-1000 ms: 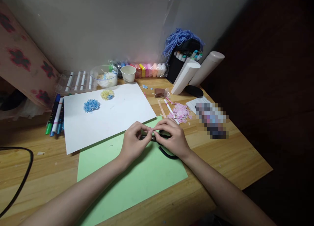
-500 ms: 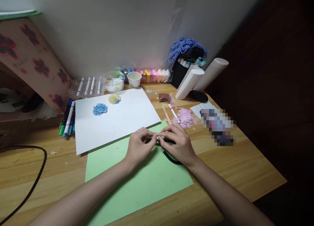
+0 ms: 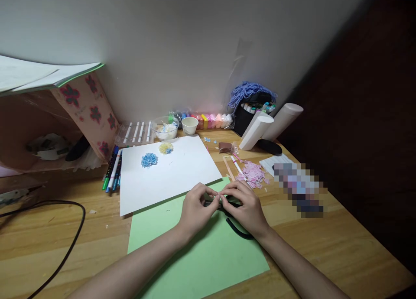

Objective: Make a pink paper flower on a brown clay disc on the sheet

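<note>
Head view, hands at lower centre of frame.

- Left hand and right hand meet fingertip to fingertip above the far edge of the green sheet. Each grip is closed, thumb against forefinger, on one small pale scrap. The scrap is too small to tell its material. It is tiny, which likely explains the fingertip pinch from both sides.
- Wrists are low, near the counter. Judged: braced for fine work.
- Black scissors lie on the green sheet, partly under the right hand, with one handle loop showing. They are within reach, but neither hand holds them.
- Pink scrap pile sits right of centre, just beyond the right hand and near it.
- White sheet at centre overlaps the green sheet's top edge. It carries a blue shred pile and a yellow shred pile, which lie apart from each other. Judged: colours are kept separate.
- Markers lie along the white sheet's left edge.
- Paper cup and clear bowl stand at the back by the wall.
</note>
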The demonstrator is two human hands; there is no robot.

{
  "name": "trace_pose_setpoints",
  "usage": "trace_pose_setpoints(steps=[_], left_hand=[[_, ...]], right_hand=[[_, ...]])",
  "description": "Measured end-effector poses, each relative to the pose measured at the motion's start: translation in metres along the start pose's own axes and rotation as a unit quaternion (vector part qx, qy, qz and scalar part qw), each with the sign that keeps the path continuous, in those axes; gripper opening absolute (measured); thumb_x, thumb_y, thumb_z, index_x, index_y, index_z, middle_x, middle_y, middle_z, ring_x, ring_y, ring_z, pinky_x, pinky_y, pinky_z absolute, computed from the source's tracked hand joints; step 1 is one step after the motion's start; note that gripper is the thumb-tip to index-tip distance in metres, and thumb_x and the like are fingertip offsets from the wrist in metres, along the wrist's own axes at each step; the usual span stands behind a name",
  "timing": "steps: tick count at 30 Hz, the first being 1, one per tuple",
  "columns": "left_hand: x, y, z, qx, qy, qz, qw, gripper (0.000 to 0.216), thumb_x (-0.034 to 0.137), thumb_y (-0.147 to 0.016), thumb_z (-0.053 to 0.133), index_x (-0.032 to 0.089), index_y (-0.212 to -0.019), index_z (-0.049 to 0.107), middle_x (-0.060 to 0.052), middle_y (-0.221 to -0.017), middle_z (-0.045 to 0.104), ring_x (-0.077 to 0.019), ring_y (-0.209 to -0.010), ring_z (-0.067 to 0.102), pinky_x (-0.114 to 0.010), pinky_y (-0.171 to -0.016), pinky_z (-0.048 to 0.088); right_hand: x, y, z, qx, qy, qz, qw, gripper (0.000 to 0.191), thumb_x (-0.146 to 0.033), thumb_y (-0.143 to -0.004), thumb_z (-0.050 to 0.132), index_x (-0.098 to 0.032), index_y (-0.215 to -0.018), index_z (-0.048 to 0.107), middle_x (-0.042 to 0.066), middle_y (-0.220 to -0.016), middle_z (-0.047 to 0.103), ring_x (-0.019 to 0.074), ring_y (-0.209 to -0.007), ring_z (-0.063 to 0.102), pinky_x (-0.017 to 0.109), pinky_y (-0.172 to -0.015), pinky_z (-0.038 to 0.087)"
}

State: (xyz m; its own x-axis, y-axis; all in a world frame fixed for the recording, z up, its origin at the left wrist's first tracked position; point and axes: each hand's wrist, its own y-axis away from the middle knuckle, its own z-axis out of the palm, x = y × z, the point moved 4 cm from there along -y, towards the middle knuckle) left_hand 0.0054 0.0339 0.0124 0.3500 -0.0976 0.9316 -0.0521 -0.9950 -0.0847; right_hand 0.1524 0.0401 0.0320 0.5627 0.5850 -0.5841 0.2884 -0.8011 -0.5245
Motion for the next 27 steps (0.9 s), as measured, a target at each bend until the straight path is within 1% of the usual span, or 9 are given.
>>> trace_pose_setpoints(steps=[3, 9, 11, 15, 18, 21, 27], left_hand=[[-0.0019, -0.0004, 0.0006, 0.001, 0.006, -0.005, 1.000, 0.015, 0.031, -0.080, 0.062, 0.017, -0.076, 0.064, -0.001, -0.074, 0.059, -0.0106, -0.060, 0.047, -0.023, -0.055, 0.037], [-0.0020, 0.0006, 0.0003, 0.013, -0.002, -0.005, 1.000, 0.012, 0.026, -0.079, 0.060, 0.017, -0.071, 0.061, 0.000, -0.072, 0.059, -0.0104, -0.059, 0.048, -0.023, -0.055, 0.037], [-0.0016, 0.0008, 0.0002, 0.012, -0.004, -0.006, 1.000, 0.011, 0.025, -0.078, 0.059, 0.017, -0.071, 0.060, 0.000, -0.072, 0.058, -0.0103, -0.059, 0.047, -0.023, -0.055, 0.037], [-0.0009, 0.0000, 0.0001, 0.003, -0.007, 0.008, 1.000, 0.010, 0.023, -0.079, 0.057, 0.017, -0.072, 0.060, 0.000, -0.073, 0.057, -0.0100, -0.059, 0.046, -0.023, -0.056, 0.036], [-0.0011, -0.0010, -0.0001, 0.002, -0.005, 0.013, 1.000, 0.010, 0.023, -0.079, 0.057, 0.017, -0.072, 0.060, 0.001, -0.072, 0.056, -0.0096, -0.057, 0.044, -0.023, -0.055, 0.035], [-0.0019, -0.0015, 0.0001, -0.003, -0.001, 0.010, 1.000, 0.010, 0.024, -0.080, 0.057, 0.017, -0.073, 0.061, 0.001, -0.072, 0.056, -0.0094, -0.056, 0.044, -0.022, -0.054, 0.035], [-0.0033, -0.0011, 0.0013, -0.021, -0.006, 0.010, 1.000, 0.010, 0.024, -0.080, 0.057, 0.017, -0.075, 0.063, 0.001, -0.072, 0.056, -0.0091, -0.056, 0.045, -0.023, -0.055, 0.036]], right_hand=[[-0.0001, 0.0007, 0.0017, -0.008, 0.002, -0.018, 1.000, 0.015, -0.011, -0.081, 0.061, -0.022, -0.086, 0.070, 0.004, -0.082, 0.062, 0.0188, -0.081, 0.056, 0.033, -0.071, 0.048], [-0.0014, 0.0025, 0.0040, -0.024, 0.010, -0.036, 0.999, 0.020, -0.010, -0.082, 0.059, -0.023, -0.093, 0.070, 0.005, -0.085, 0.062, 0.0188, -0.083, 0.056, 0.034, -0.072, 0.049], [-0.0019, 0.0022, 0.0036, -0.022, 0.006, -0.031, 0.999, 0.019, -0.011, -0.083, 0.060, -0.023, -0.092, 0.070, 0.005, -0.085, 0.063, 0.0189, -0.083, 0.056, 0.034, -0.071, 0.049], [0.0003, 0.0005, 0.0023, -0.017, -0.020, 0.007, 1.000, 0.013, -0.015, -0.083, 0.061, -0.023, -0.089, 0.070, 0.005, -0.083, 0.063, 0.0189, -0.082, 0.058, 0.033, -0.071, 0.049], [0.0024, -0.0002, 0.0027, -0.027, -0.031, 0.024, 0.999, 0.010, -0.016, -0.084, 0.061, -0.022, -0.086, 0.068, 0.004, -0.081, 0.063, 0.0190, -0.082, 0.058, 0.034, -0.072, 0.048], [0.0031, -0.0004, 0.0029, -0.035, -0.030, 0.026, 0.999, 0.008, -0.017, -0.084, 0.060, -0.021, -0.083, 0.067, 0.003, -0.079, 0.063, 0.0185, -0.079, 0.059, 0.034, -0.072, 0.047], [0.0017, -0.0014, 0.0015, -0.023, -0.022, 0.019, 0.999, 0.007, -0.016, -0.083, 0.061, -0.021, -0.079, 0.065, 0.003, -0.076, 0.062, 0.0181, -0.078, 0.057, 0.033, -0.070, 0.046]])
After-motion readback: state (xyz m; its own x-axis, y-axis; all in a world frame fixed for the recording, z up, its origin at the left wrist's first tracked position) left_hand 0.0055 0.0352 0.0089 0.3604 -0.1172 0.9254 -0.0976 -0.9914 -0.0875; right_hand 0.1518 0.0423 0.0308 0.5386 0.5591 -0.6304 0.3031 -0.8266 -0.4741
